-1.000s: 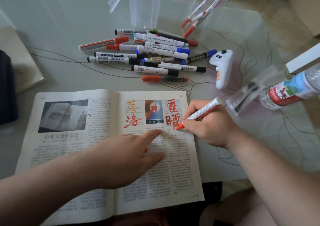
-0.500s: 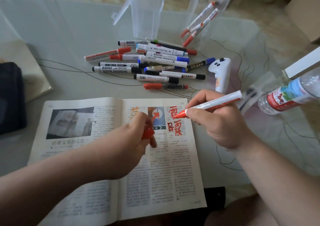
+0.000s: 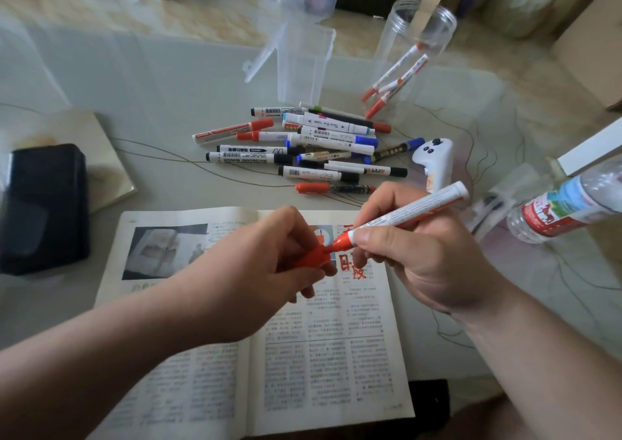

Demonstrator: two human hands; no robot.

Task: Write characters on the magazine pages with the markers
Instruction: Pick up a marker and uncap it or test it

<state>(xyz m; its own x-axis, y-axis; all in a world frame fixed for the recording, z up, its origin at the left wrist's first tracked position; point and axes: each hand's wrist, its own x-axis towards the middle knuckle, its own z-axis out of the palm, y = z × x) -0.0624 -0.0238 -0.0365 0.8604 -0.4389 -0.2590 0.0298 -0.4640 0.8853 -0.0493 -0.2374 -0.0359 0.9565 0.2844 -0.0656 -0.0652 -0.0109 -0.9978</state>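
Observation:
An open magazine (image 3: pixel 323 365) lies on the table in front of me, with red characters (image 3: pixel 353 268) written near the top of its right page. My right hand (image 3: pixel 427 257) grips a red marker (image 3: pixel 414 212) with a white barrel, lifted above the page. My left hand (image 3: pixel 266 264) pinches the marker's red cap (image 3: pixel 313 257). The marker's red tip end meets the cap's opening just above the page. My hands hide the orange characters on the page.
A pile of several markers (image 3: pixel 313 143) lies beyond the magazine. A clear jar (image 3: pixel 407 59) holds red markers, beside a clear lidded box (image 3: pixel 303 59). A white controller (image 3: pixel 434 160), a water bottle (image 3: pixel 565 204) and a black case (image 3: pixel 40 207) sit around.
My right hand lifted the marker off the page. My left hand left the page, picked up the red cap and brought it to the marker's tip.

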